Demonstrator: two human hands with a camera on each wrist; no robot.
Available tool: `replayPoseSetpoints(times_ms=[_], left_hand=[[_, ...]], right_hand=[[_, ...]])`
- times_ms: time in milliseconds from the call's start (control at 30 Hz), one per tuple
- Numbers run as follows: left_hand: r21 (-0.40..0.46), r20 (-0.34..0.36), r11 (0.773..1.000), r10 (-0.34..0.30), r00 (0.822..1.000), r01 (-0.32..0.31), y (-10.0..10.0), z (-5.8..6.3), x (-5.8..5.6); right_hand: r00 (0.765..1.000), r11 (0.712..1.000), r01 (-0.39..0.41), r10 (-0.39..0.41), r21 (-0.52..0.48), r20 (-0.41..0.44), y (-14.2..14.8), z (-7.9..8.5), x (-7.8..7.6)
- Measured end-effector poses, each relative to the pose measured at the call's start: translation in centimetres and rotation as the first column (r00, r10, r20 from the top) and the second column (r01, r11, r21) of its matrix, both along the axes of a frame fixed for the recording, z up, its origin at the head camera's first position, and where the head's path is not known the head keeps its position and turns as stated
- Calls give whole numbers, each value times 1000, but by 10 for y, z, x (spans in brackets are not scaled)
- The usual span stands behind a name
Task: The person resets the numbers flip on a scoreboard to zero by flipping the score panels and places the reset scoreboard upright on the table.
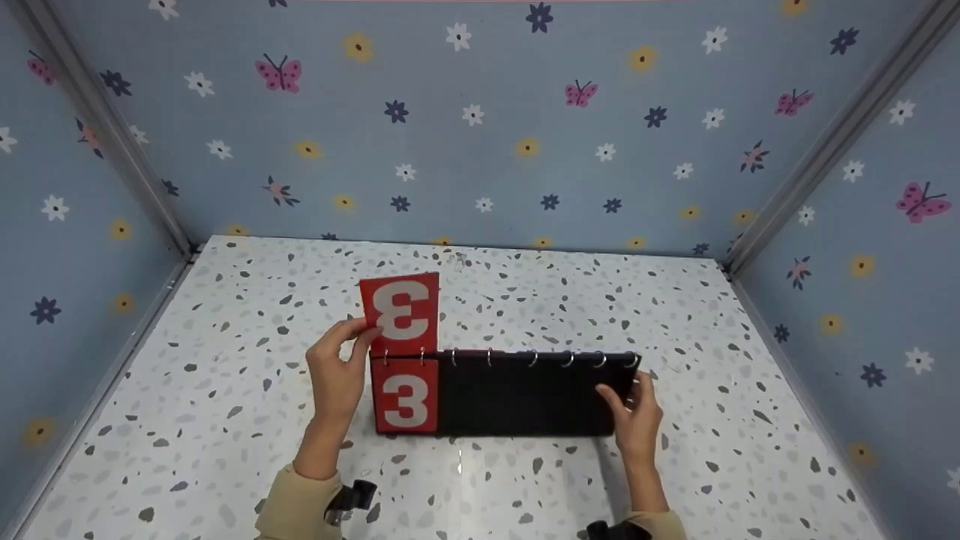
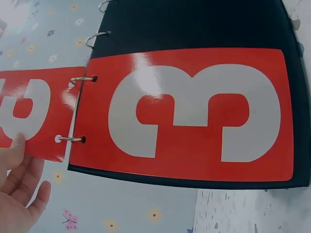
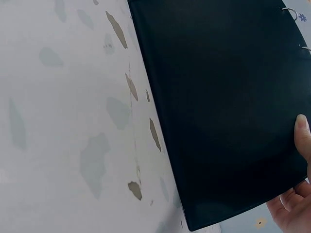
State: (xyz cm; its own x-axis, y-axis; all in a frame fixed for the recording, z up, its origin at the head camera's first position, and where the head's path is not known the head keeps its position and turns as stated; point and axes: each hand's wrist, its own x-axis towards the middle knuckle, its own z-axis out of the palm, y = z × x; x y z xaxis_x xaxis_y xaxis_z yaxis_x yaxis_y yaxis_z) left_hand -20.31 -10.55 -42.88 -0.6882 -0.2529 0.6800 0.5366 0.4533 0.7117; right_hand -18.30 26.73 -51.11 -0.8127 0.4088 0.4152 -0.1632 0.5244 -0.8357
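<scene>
A black flip scoreboard [image 1: 525, 395] stands tilted on the table, with metal rings along its top edge. At its left end, a red card [image 1: 429, 390] with a white 3 lies against the board. Above it, another red card [image 1: 402, 346], also bearing a white 3 shape, is raised on the rings. My left hand [image 1: 335, 371] pinches that raised card by its left edge between thumb and fingers. My right hand [image 1: 637, 424] grips the board's right end, the thumb [image 3: 302, 138] on the black front and the fingers behind it.
The speckled white table [image 1: 247, 390] extends around the board. A blue panel [image 1: 465, 150] with flowers and butterflies rises at the back, and similar panels stand on the left [image 1: 75, 262] and right [image 1: 885, 300].
</scene>
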Motion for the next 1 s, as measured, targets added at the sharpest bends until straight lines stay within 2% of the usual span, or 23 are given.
replayPoseSetpoints(times_ms=[267, 400, 533, 600, 633, 767, 867, 1000], left_hand=[[-9, 132, 1000, 8, 991, -7, 2, -3, -20], [-22, 246, 1000, -4, 969, 9, 3, -3, -27], [-51, 340, 999, 6, 940, 12, 4, -4, -31], [-69, 365, 998, 21, 931, 4, 5, -4, -32], [-77, 370, 997, 29, 928, 0, 5, -4, -32], [-102, 365, 995, 58, 929, -22, 4, -6, -31], [-112, 327, 993, 70, 942, -35, 3, -7, -28], [-104, 228, 993, 82, 970, -59, 2, -11, -23]], right_hand=[[1000, 1000, 4, -4, 6, 0, 0, 1, 0], [1000, 1000, -5, 5, -7, -6, -7, 14, 6], [1000, 1000, 4, -4, -11, 11, -7, 14, 6], [1000, 1000, 7, -7, -4, 10, -2, 5, 2], [1000, 1000, 8, -8, 0, 11, 1, 0, 0], [1000, 1000, -5, 6, 10, -14, 0, 2, 1], [999, 1000, -22, 23, 17, -44, -5, 11, 5], [998, 999, -31, 32, 25, -61, -10, 20, 9]])
